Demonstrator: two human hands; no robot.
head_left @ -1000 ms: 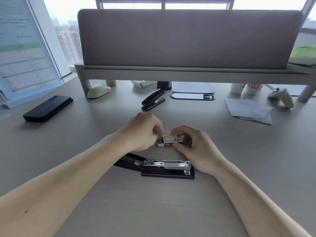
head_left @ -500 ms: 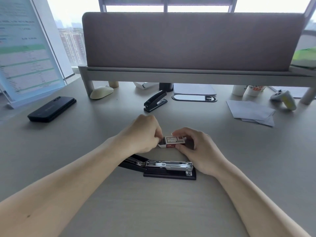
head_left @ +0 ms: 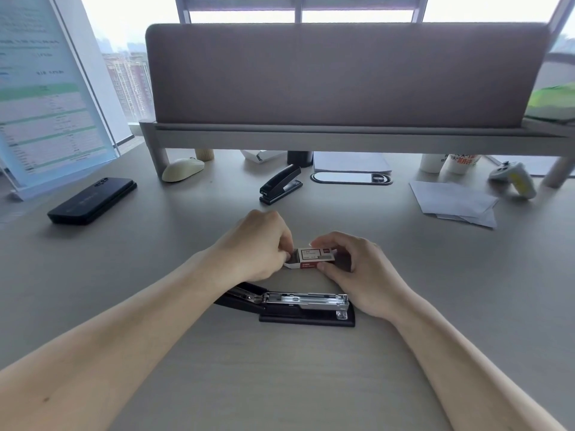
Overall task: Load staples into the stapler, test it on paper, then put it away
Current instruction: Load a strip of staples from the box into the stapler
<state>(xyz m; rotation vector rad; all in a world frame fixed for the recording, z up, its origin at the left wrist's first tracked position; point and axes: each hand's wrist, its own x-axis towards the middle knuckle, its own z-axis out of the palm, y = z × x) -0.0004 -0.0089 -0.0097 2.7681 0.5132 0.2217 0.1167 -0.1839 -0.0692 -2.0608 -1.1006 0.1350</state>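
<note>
Stapler (head_left: 306, 309) lies flipped open on the desk (head_left: 280, 384) just under both hands, channel running left-right. The staple box (head_left: 315, 259) sits parallel just behind it. The right hand (head_left: 357, 269) grips its body and the left hand (head_left: 258, 247) pinches at its open left end, so staples probably slide out leftward.

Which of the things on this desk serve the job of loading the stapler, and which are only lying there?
For the job:
- open black stapler with bare metal magazine
- small red-and-white staple box, held by the left hand and the right hand
- white paper sheets, probably for the test

Lying about:
- closed black stapler
- black phone
- cream computer mouse
- white-and-yellow game controller
</note>
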